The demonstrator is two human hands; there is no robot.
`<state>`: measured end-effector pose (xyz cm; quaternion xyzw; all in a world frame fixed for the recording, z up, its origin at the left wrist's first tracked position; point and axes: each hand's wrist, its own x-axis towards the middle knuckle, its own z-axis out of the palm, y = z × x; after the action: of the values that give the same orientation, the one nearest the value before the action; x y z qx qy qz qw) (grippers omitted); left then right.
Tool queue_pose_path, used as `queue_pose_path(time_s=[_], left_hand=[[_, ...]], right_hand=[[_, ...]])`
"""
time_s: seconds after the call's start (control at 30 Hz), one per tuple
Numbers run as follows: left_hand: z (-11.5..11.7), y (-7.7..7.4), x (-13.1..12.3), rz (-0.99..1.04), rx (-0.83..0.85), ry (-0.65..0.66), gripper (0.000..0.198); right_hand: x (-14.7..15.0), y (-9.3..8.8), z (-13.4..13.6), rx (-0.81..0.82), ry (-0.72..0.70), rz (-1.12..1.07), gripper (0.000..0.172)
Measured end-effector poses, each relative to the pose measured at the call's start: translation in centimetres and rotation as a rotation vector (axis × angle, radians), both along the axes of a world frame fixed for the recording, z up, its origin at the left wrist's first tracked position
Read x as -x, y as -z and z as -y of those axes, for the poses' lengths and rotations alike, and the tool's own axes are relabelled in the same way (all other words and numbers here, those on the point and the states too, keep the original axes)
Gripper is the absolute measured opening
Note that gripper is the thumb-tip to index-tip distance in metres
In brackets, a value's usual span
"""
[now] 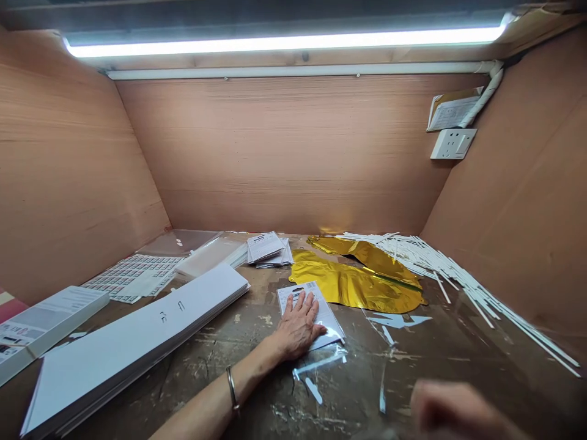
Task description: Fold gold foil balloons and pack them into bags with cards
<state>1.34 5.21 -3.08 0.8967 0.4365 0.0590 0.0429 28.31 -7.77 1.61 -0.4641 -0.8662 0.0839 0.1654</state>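
My left hand (298, 327) lies flat, fingers spread, on a white barcoded card (328, 321) that sits on a clear plastic sleeve. A metal bangle (232, 388) circles that wrist. Just beyond the card lies a crumpled gold foil balloon (355, 284). My right hand (452, 409) is blurred at the bottom right, above the bare tabletop, and seems to hold nothing, though its fingers are hard to make out. Several clear plastic scraps (316, 363) lie near my left hand.
A tall stack of white cards (132, 348) lies left, beside a white box (46, 324). Sticker sheets (132, 278), clear bags (178, 242) and printed cards (268, 249) lie behind. White sticks (449, 275) spread rightward. Wooden walls (284, 153) enclose the scarred table (238, 373).
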Motion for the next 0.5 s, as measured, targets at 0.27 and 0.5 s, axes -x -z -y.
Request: queue_pose_path(time_s=[0.27,0.5], left_hand=[[-0.4,-2.4,0.5,0.041,0.025,0.099,0.056],[2.2,-2.9,1.3,0.066,0.129,0.164,0.052]], right_hand=[[-4.3,-0.1,-6.5,-0.535,0.399,0.190,0.030],[7.6,2.8,-7.5,-0.381,-0.008,0.201,0.020]])
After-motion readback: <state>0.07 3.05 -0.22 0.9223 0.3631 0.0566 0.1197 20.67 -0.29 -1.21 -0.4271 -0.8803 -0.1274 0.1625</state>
